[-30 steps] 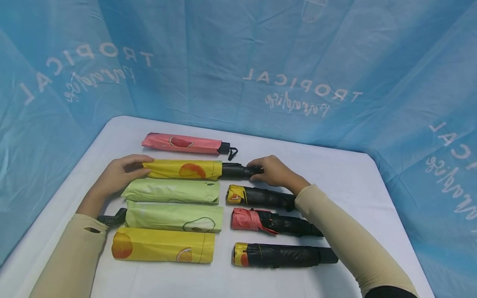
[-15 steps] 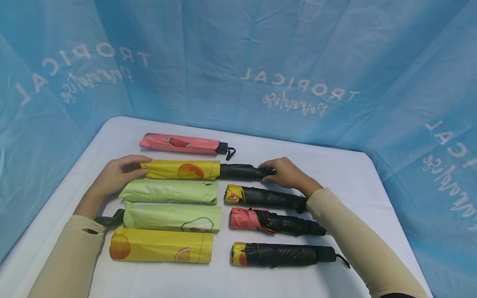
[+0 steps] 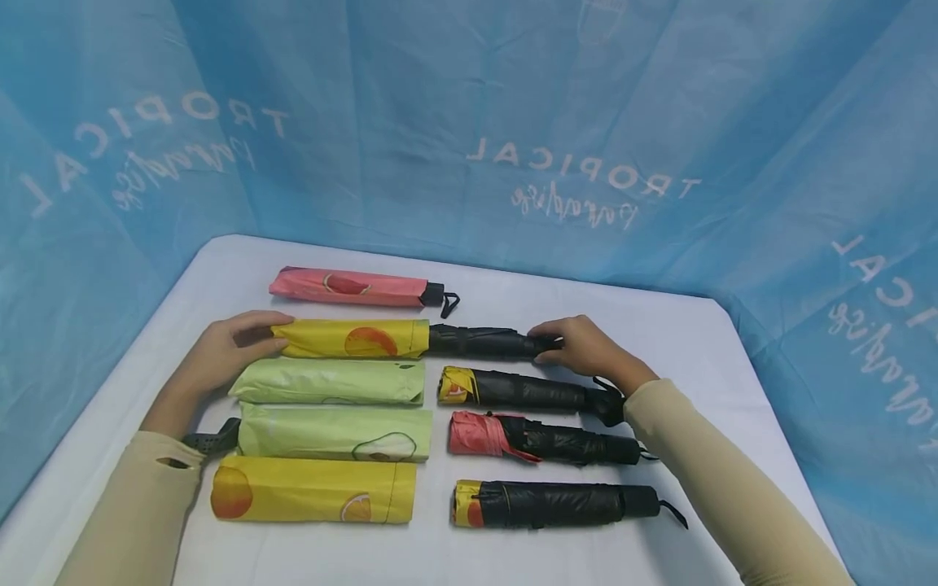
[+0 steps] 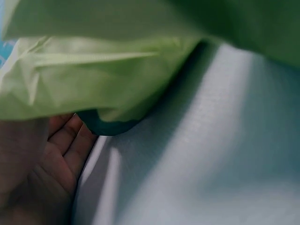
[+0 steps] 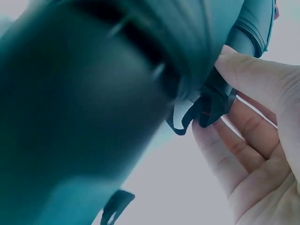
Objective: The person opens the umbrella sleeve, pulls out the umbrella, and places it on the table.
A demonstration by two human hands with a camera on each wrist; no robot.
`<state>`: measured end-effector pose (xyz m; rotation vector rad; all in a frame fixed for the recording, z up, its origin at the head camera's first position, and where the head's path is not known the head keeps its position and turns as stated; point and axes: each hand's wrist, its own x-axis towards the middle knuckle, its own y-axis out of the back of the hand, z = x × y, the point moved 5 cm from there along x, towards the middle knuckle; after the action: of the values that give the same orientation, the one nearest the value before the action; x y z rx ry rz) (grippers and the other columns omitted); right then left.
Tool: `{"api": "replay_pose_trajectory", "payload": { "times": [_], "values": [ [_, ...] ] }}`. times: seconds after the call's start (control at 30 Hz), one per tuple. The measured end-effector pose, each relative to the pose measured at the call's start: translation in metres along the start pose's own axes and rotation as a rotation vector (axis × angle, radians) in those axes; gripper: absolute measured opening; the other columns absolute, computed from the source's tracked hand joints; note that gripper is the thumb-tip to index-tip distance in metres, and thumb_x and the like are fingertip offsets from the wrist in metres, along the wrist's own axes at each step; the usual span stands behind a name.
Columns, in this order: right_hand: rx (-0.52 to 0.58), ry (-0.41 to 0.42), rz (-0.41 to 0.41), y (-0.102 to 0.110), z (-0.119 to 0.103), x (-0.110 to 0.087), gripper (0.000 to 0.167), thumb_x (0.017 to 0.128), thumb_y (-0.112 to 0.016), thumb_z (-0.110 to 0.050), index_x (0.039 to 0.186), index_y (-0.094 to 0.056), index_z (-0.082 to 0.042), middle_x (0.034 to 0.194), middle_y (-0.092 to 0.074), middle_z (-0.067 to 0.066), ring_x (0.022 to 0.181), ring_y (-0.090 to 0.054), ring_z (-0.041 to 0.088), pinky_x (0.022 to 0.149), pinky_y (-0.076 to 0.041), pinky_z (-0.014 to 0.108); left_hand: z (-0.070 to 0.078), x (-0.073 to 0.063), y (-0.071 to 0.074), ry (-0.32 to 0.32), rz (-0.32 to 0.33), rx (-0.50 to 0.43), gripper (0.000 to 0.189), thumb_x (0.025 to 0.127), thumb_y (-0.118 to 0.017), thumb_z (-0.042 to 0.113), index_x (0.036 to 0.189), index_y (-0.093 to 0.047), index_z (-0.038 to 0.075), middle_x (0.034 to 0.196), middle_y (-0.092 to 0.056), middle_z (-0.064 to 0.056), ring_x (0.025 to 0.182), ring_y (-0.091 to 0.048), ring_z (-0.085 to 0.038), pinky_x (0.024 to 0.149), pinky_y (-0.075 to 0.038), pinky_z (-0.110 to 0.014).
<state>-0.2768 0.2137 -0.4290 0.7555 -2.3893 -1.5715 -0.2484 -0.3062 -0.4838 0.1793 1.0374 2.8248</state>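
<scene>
On the white bench (image 3: 659,325), a black folded umbrella (image 3: 479,341) is gripped by the right hand (image 3: 582,346) and half drawn from its yellow orange-print sleeve (image 3: 352,338), pinned by the left hand (image 3: 227,350); three umbrellas lie bare.

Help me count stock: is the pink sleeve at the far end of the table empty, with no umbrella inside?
No: in the head view a black handle and strap stick out of the pink sleeve, so an umbrella is inside.
</scene>
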Motion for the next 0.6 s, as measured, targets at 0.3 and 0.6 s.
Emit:
{"api": "replay_pose_trajectory", "payload": {
  "times": [0.3, 0.6],
  "values": [
    [-0.004, -0.016, 0.003, 0.010, 0.021, -0.016, 0.044, 0.091, -0.080, -0.020, 0.133, -0.069, -0.011, 0.130, -0.068, 0.010, 0.120, -0.064, 0.030, 0.098, -0.054, 0.052, 0.003, 0.002, 0.001, 0.017, -0.007, -0.009, 0.048, 0.098, -0.070, 0.042, 0.138, -0.064, 0.016, 0.140, -0.060, -0.009, 0.130, -0.051, -0.028, 0.109, -0.042, -0.057],
    [0.008, -0.069, 0.000, 0.013, 0.045, -0.036, 0.045, 0.091, -0.080, -0.021, 0.134, -0.068, -0.012, 0.133, -0.067, 0.010, 0.121, -0.064, 0.031, 0.098, -0.055, 0.051, -0.004, 0.000, 0.001, 0.020, 0.006, -0.011, 0.046, 0.097, -0.069, 0.044, 0.137, -0.065, 0.022, 0.138, -0.062, -0.002, 0.117, -0.050, 0.003, 0.094, -0.037, -0.006]
  ]
}}
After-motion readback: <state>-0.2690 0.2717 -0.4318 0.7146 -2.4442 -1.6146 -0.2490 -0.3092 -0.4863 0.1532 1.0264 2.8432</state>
